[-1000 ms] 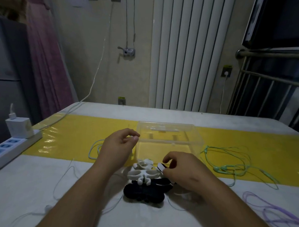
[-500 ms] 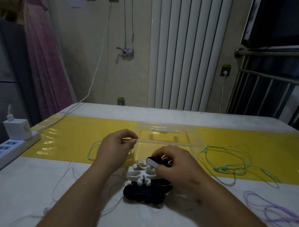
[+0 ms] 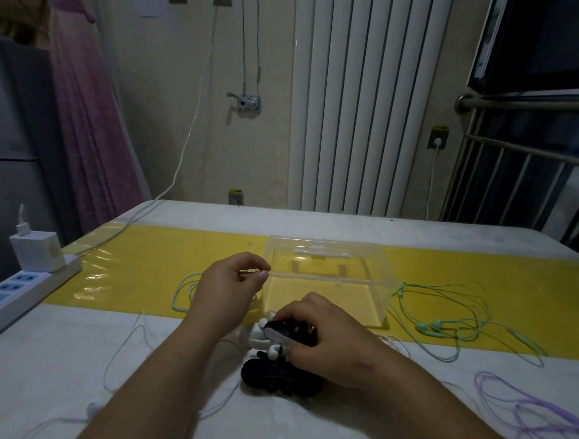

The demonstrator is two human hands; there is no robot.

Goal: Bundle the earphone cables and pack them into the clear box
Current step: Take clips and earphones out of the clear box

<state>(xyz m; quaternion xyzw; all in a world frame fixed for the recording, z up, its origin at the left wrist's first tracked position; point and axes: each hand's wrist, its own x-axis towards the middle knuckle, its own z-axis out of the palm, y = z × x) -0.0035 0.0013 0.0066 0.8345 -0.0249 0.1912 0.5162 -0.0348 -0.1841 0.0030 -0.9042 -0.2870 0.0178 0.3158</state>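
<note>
The clear box stands open on the yellow strip, with nothing visible inside. My left hand hovers at its front left corner, thumb and forefinger pinched; I cannot make out anything between them. My right hand is closed on a black cable clip with a pale edge, lifted just above a pile of white clips and black clips. A white earphone cable lies loose under my left forearm. Green earphones are tangled to the right of the box.
A purple cable lies at the near right. A pale blue cable loops behind my left hand. A power strip carrying a white charger sits at the table's left edge. A radiator and metal rails stand beyond the table.
My right hand has picked a black clip off the pile and raised it slightly towards the box. My left hand has stayed pinched in place.
</note>
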